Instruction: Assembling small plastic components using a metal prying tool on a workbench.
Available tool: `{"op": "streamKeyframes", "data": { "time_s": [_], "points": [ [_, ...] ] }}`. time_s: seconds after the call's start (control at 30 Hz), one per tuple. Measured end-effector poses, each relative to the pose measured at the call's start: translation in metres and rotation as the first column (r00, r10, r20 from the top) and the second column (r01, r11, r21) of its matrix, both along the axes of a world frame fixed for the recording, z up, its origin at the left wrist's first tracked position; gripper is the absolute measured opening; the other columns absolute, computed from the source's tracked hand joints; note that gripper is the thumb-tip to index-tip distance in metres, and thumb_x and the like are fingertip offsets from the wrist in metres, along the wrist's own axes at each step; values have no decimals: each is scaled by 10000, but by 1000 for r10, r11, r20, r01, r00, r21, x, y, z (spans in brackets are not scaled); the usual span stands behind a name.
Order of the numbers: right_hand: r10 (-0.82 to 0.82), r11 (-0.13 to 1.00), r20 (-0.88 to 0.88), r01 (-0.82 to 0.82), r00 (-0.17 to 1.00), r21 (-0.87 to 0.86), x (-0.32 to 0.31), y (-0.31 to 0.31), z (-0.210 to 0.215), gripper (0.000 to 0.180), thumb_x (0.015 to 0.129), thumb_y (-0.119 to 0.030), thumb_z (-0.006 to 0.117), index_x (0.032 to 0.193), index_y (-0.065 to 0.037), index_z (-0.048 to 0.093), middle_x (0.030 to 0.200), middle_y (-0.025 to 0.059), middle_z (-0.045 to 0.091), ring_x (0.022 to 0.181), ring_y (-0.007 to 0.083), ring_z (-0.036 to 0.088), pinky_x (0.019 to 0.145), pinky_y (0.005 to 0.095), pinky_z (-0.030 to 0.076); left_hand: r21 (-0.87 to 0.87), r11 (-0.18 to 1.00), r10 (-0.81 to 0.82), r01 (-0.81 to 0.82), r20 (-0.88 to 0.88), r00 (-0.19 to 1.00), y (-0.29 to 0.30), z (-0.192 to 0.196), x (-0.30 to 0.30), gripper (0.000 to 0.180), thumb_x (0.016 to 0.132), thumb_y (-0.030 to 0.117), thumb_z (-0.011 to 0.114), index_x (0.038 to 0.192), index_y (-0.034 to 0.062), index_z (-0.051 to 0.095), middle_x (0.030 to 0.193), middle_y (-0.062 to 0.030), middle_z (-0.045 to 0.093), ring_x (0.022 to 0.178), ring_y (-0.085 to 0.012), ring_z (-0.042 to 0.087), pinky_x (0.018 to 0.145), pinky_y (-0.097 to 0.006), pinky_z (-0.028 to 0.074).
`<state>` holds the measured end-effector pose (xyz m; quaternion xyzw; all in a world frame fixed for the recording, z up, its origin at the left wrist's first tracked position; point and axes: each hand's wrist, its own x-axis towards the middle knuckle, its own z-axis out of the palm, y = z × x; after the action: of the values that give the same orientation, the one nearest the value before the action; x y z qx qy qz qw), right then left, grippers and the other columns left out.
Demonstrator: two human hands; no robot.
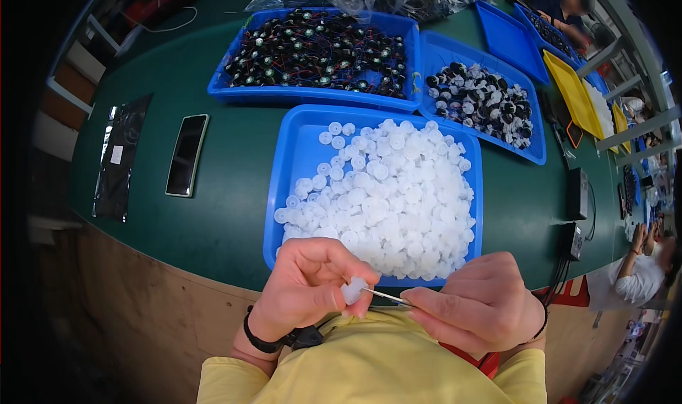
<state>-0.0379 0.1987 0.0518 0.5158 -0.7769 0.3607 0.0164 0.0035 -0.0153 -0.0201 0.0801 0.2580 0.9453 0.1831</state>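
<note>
Between the thumb and fingers of my left hand [302, 279] is a small round white plastic part [353, 290]. My right hand [483, 304] pinches a thin metal rod-like tool [387, 296], whose tip meets the white part; the exact kind of tool does not show. Both hands are close together in front of my body, at the near edge of a blue tray [278, 169]. That tray holds a big heap of similar white plastic parts [398, 198], with a few loose ones toward its left side.
Behind stand a blue tray of black wired parts [320, 52] and a blue tray of black-and-white parts [483, 102]. Left on the green table [234, 226] lie a phone [187, 155] and a black plastic bag [122, 159]. Black boxes with cables [577, 194] and other people are at right.
</note>
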Motion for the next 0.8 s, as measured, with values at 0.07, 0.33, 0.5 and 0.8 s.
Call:
{"op": "streamKeyframes", "data": {
  "time_s": [0.07, 0.33, 0.5, 0.8],
  "points": [
    [5, 1000, -21, -5, 1000, 19, 1, 0, -1, 230, 654, -16, 655, 871, 37, 603, 466, -15, 383, 354, 101, 411, 301, 253, 299, -82, 997, -15, 12, -36, 999, 0, -3, 0, 237, 763, -13, 649, 961, -120, 578, 830, -184, 627, 707, -201, 619, 619, -285, 501],
    [19, 999, -77, -15, 997, 51, 5, -4, -13, 338, 645, -53, 635, 949, 90, 589, 470, -12, 347, 360, 108, 383, 315, 262, 297, -300, 954, 1, 2, 12, 1000, 12, 1, 3, 221, 689, -125, 657, 903, -111, 605, 823, -163, 637, 738, -165, 632, 645, -238, 520],
    [-26, 1000, 17, 26, 1000, 14, -1, -3, -12, 267, 709, -91, 653, 926, 52, 590, 477, 7, 400, 377, 139, 440, 324, 283, 323, -230, 945, 236, -232, -6, 972, 4, -3, 2, 125, 785, -28, 561, 893, -78, 602, 692, -113, 612, 600, -126, 574, 540, -231, 460],
    [-431, 868, -329, 485, 840, 103, -50, -2, -49, 303, 760, -183, 676, 953, 7, 541, 585, 48, 510, 473, 180, 518, 416, 279, 400, -259, 916, 317, -307, -3, 949, -10, -11, -13, 285, 853, 175, 575, 1068, -11, 557, 763, -90, 577, 612, -93, 453, 565, -230, 344]
  ]
}}
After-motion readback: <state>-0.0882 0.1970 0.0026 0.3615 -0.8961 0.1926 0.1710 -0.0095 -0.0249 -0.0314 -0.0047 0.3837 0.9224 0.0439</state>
